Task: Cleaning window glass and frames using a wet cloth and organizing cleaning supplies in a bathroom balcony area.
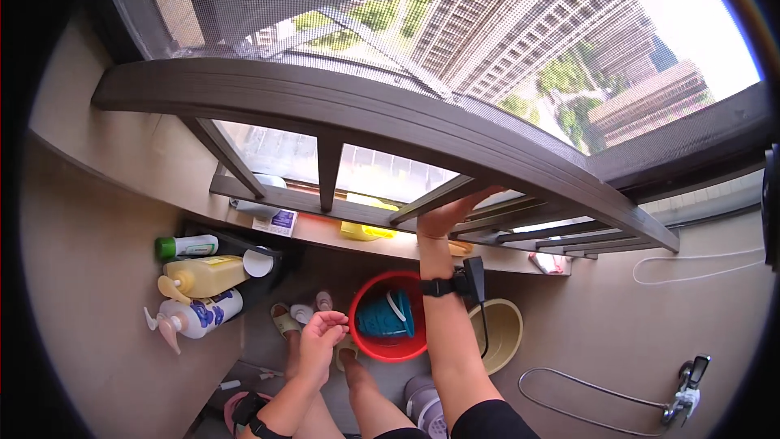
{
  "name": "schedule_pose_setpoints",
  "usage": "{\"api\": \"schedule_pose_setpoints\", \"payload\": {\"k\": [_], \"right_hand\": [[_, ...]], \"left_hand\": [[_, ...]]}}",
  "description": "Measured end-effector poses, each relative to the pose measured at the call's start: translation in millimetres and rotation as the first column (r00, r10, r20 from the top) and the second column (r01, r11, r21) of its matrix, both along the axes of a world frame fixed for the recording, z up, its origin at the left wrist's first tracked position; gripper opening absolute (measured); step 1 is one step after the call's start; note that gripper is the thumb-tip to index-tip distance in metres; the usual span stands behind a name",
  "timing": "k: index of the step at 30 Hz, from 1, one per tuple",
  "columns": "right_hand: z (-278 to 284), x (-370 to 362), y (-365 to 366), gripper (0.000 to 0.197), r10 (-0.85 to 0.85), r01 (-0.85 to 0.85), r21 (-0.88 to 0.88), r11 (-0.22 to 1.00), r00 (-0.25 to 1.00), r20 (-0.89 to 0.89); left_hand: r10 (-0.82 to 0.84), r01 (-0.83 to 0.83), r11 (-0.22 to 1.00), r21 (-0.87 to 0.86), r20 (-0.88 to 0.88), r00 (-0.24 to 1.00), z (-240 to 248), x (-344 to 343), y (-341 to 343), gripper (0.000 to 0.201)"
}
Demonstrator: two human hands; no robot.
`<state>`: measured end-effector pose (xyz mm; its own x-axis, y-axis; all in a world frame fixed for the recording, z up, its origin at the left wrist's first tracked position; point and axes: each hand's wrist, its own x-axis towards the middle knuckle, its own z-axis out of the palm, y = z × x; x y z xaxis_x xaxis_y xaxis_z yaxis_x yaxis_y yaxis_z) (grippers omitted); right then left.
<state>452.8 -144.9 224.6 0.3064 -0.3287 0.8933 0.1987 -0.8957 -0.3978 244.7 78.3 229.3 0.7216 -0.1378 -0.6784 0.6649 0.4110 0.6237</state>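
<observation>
My right arm reaches up to the dark window railing (349,118), and my right hand (448,215) passes between its bars above the sill. The rail covers most of its fingers, so what they touch is hidden. Lower down, my left hand (315,343) hovers beside the rim of a red bucket (357,340). Its fingers are loosely bent with the thumb apart, and nothing shows in them. A teal bucket (380,317) with a white handle lies tilted inside the red one. A yellow item (361,231) rests on the sill left of my right hand.
Pump bottles, one yellow (213,275) and one white (203,315), stand on the left with a green-capped bottle (191,246). A cream basin (505,337) is right of the red bucket. A shower hose (569,386) hangs on the right wall. Slippers (284,319) lie below.
</observation>
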Motion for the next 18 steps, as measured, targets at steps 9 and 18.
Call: {"api": "schedule_pose_setpoints", "payload": {"k": [9, 18], "right_hand": [[28.2, -23.0, 17.5, 0.038, 0.028, 0.001, 0.272, 0.962, 0.994, -0.104], [0.1, -14.4, 7.9, 0.032, -0.243, 0.246, 0.066, 0.967, 0.969, -0.051]], "left_hand": [[0.02, -0.018, 0.998, 0.053, -0.036, 0.999, -10.9, -7.1, 29.9, 0.019], [-0.027, 0.027, 0.999, 0.022, 0.013, 1.0, -3.5, 10.1, 16.5, 0.018]]}}
